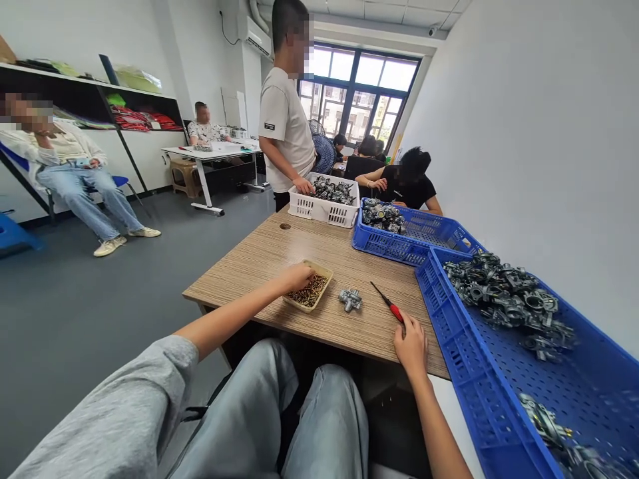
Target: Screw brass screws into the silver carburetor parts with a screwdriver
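Observation:
My left hand (295, 276) reaches into a small tan tray (319, 268) full of brass screws; its fingers curl down among them and what they pinch is hidden. A small grey metal part (350, 299) lies on the wooden table (259, 256) just right of the tray. My right hand (412, 344) rests at the table's near edge, fingers loosely closed on the red handle of a thin screwdriver (388, 303) that points away to the left.
A big blue crate (452, 372) with several grey metal parts sits at my right. A second blue crate (399, 249) and a white basket (322, 211) of parts stand farther back. One person stands at the basket; others sit beyond and at left.

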A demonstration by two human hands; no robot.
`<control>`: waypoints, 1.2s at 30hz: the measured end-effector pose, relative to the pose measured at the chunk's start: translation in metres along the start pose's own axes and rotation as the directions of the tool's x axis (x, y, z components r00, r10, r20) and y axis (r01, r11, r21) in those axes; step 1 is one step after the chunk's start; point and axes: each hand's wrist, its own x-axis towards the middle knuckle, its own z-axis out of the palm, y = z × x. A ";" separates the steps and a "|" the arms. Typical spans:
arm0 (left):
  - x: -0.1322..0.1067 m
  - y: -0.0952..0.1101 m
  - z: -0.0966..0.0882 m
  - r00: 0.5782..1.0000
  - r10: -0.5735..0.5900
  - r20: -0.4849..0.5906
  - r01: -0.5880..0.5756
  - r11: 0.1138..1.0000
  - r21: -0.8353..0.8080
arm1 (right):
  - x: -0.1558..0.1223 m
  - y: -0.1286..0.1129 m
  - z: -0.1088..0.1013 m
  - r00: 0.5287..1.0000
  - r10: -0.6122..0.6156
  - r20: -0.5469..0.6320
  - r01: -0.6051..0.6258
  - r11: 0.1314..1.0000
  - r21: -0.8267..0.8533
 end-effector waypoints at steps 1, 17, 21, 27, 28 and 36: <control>-0.002 -0.001 -0.004 1.000 -0.009 -0.005 0.009 1.000 0.014 | 0.000 0.000 0.000 1.000 -0.002 -0.005 0.002 1.000 0.003; -0.015 0.003 -0.010 0.995 0.026 0.099 -0.035 0.995 0.089 | 0.000 0.001 0.000 1.000 -0.003 -0.025 0.003 1.000 0.017; -0.014 0.007 -0.011 0.990 0.062 0.124 -0.072 0.994 0.080 | 0.001 0.001 0.000 1.000 -0.001 -0.028 0.002 1.000 0.020; -0.014 0.007 -0.011 0.983 0.078 0.169 -0.091 0.993 0.072 | 0.000 -0.002 -0.003 1.000 -0.003 -0.022 0.004 1.000 0.020; -0.014 0.007 -0.010 0.984 0.079 0.161 -0.092 0.993 0.078 | 0.000 -0.003 -0.003 1.000 -0.001 -0.022 0.002 1.000 0.017; -0.013 0.007 -0.011 0.997 0.051 0.058 -0.060 0.986 0.157 | -0.001 -0.005 -0.005 1.000 -0.001 -0.022 0.001 1.000 0.016</control>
